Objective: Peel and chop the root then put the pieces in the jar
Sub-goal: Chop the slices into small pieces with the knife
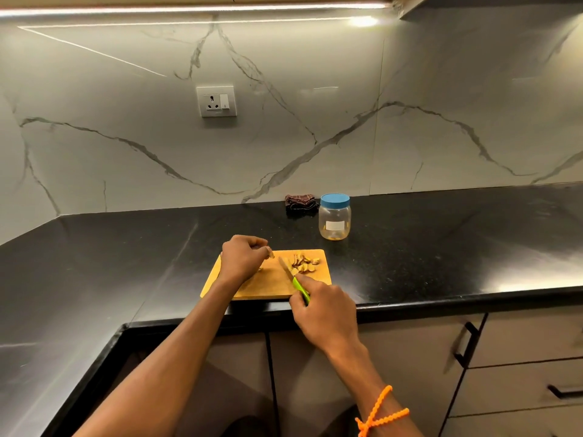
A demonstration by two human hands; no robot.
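- The right hand (321, 313) is wrapped round the green handle of a knife (293, 277), blade angled down onto the cutting board (252, 287). The left hand (243, 257) is curled, pinching a small stub of root (270, 253) at its fingertips above the board's far left part.
- The cut pieces (304, 263) lie in a loose heap on the board's far right part, just beside the blade's tip.
- To chop well from here, I'd set the stub flat on the board before cutting, keep the left fingertips tucked back from the edge, and bring the blade straight down; the stub is small and could roll or slip.
- Counting: one knife, one board, one stub in hand. The pieces overlap, so I can't count them exactly; I'd guess about a dozen.
- One jar (335, 217) stands on the black counter (441, 247) beyond the board's far right corner, its blue lid on, with something pale at the bottom. The lid must come off before anything goes in.
- One dark folded cloth (301, 203) sits just left of the jar, against the wall.
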